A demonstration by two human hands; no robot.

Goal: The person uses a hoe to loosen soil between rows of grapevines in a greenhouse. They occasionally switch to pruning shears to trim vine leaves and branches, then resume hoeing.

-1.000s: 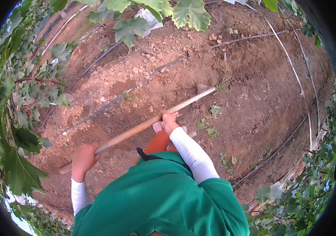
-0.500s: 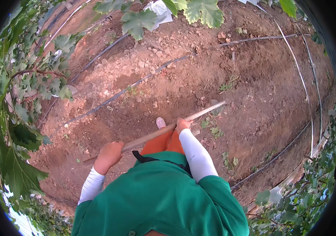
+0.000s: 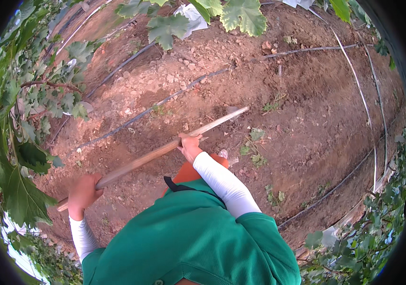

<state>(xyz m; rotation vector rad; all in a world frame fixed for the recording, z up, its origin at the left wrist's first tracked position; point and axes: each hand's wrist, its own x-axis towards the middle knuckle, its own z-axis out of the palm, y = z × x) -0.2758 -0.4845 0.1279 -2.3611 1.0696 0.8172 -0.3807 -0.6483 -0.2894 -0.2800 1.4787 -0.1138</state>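
A long, pale wooden pole [image 3: 141,161], like a tool handle, slants from lower left to upper right across my front, above the soil. Near its lower-left end my left hand [image 3: 84,192] is wrapped round it, with a short stub sticking out past the fist. Farther up, my right hand [image 3: 191,146] grips the same pole about two thirds of the way along. A small greyish patch shows beside the far tip; whether it is a blade or soil I cannot tell. White sleeves cover both forearms.
Brown, lumpy soil [image 3: 307,123] bears small weeds [image 3: 255,154]. A dark drip hose [image 3: 151,111] crosses the ground ahead, and a white line [image 3: 359,85] runs along the right. Vine leaves [image 3: 20,190] crowd the left, top and lower right. One shoe [image 3: 223,153] shows below me.
Both hands have moved left with the pole, the right one also slightly forward. The pole's far tip has shifted left and up. The visible shoe now appears farther right.
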